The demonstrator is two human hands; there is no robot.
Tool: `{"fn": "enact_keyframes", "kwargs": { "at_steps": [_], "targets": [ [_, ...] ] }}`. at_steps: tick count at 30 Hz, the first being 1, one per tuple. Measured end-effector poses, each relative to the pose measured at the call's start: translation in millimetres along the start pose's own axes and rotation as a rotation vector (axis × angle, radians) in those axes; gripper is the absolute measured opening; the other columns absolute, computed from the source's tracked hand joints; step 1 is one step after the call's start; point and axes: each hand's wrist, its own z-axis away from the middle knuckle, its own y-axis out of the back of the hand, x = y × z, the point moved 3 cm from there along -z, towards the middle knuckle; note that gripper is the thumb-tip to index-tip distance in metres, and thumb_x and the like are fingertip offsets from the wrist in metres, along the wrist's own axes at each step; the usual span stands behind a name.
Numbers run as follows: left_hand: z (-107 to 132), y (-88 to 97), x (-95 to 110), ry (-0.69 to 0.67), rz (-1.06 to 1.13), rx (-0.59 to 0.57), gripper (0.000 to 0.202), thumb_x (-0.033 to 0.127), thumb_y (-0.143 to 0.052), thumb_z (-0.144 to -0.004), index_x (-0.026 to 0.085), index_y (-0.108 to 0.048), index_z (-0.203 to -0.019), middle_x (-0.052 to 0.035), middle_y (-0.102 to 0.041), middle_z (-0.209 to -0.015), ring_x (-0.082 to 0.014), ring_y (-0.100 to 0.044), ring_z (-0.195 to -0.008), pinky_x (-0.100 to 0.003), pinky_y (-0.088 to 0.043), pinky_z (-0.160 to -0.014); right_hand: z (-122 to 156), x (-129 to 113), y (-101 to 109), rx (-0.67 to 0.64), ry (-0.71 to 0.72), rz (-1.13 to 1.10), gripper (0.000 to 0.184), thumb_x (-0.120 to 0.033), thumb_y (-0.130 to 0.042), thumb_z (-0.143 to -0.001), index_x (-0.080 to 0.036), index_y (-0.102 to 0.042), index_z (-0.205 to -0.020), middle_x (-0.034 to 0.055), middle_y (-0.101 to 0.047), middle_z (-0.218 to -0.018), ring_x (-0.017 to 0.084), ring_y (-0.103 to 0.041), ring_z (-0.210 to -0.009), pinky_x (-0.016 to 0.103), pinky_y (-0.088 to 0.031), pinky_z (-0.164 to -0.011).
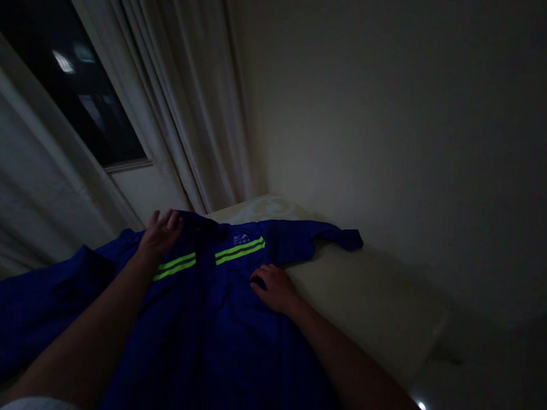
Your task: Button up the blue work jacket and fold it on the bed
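blue jacket [227, 315] flat on bed | left hand [160, 234] near collar | right hand [274, 287] on chest

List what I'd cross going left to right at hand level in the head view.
Blue jacket's outspread sleeve → left hand → right hand → jacket's far cuff → pale surface → wall.

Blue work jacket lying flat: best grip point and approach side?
Probably the sleeve of the blue jacket that sticks out onto the bare pale surface: pinch its cuff from the right, where nothing covers it. The left hand and right hand rest on its front.
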Motion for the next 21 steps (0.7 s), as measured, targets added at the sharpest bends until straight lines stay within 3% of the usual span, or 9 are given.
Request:
{"fn": "enact_keyframes", "kwargs": {
  "at_steps": [3, 5, 9, 12, 15, 19, 21],
  "targets": [
    [21.9, -8.2, -26.0, -0.036, -0.289, -0.173, 0.042, 0.051, -0.068, -0.097, 0.016, -0.070, -0.121, -0.0127, -0.073, -0.124, -0.0289, -0.070, -0.115, -0.050, -0.055, -0.103, 0.0, -0.7, -0.3, 0.000, 0.001, 0.018, 0.011, -0.027, -0.070, -0.097, -0.022, -0.073, -0.107, 0.0054, -0.074, -0.111, 0.023, -0.064, -0.105, 0.038, -0.047, -0.095],
    [44.8, -12.8, -48.9, -0.068, -0.476, -0.259, 0.050, 0.057, -0.070, -0.091, 0.017, -0.072, -0.121, -0.0162, -0.074, -0.130, -0.0357, -0.065, -0.128, -0.055, -0.045, -0.114, 0.1, -0.1, -0.3, -0.004, 0.000, 0.022, 0.012, -0.026, -0.071, -0.097, -0.022, -0.072, -0.108, 0.0052, -0.074, -0.111, 0.023, -0.064, -0.106, 0.038, -0.047, -0.096],
    [78.7, -11.2, -76.6, -0.144, -0.761, -0.355, 0.068, 0.056, -0.053, -0.096, 0.011, -0.057, -0.147, -0.0219, -0.050, -0.160, -0.0404, -0.042, -0.152, -0.063, -0.024, -0.126, 0.0, 3.0, 0.9, -0.003, 0.006, 0.000, 0.012, -0.023, -0.071, -0.096, -0.021, -0.073, -0.108, 0.0056, -0.074, -0.110, 0.022, -0.064, -0.105, 0.037, -0.047, -0.096],
    [96.8, -6.9, -77.8, -0.216, -0.875, -0.400, 0.070, 0.051, -0.038, -0.102, 0.007, -0.045, -0.156, -0.0202, -0.038, -0.168, -0.0351, -0.033, -0.158, -0.057, -0.023, -0.129, 0.2, 4.9, 2.2, 0.006, 0.030, -0.017, 0.011, -0.020, -0.069, -0.097, -0.020, -0.074, -0.107, 0.0059, -0.074, -0.109, 0.022, -0.064, -0.104, 0.036, -0.047, -0.096],
    [127.4, -0.7, -75.9, -0.287, -0.984, -0.441, 0.076, 0.057, -0.034, -0.104, 0.007, -0.036, -0.161, -0.0186, -0.029, -0.172, -0.0320, -0.028, -0.160, -0.051, -0.023, -0.131, 0.8, 7.2, 2.5, 0.005, 0.068, -0.014, 0.011, -0.020, -0.067, -0.097, -0.020, -0.074, -0.107, 0.0060, -0.074, -0.108, 0.022, -0.065, -0.103, 0.036, -0.047, -0.096],
    [170.3, 8.7, -67.6, -0.376, -1.128, -0.552, 0.072, 0.055, -0.028, -0.108, 0.010, -0.035, -0.164, -0.0152, -0.034, -0.171, -0.0291, -0.032, -0.159, -0.050, -0.027, -0.130, -4.3, 14.1, 5.3, -0.009, 0.067, 0.053, 0.012, -0.020, -0.064, -0.099, -0.020, -0.074, -0.107, 0.0065, -0.074, -0.108, 0.022, -0.064, -0.105, 0.035, -0.047, -0.097],
    [181.9, 9.9, -55.3, -0.399, -1.139, -0.553, 0.067, 0.049, -0.031, -0.109, 0.011, -0.037, -0.163, -0.0145, -0.037, -0.170, -0.0282, -0.035, -0.157, -0.049, -0.028, -0.129, -12.3, 17.1, 11.0, -0.010, 0.020, 0.152, 0.015, -0.020, -0.059, -0.102, -0.019, -0.073, -0.108, 0.0080, -0.073, -0.110, 0.022, -0.064, -0.107, 0.034, -0.046, -0.098]
  ]
}}
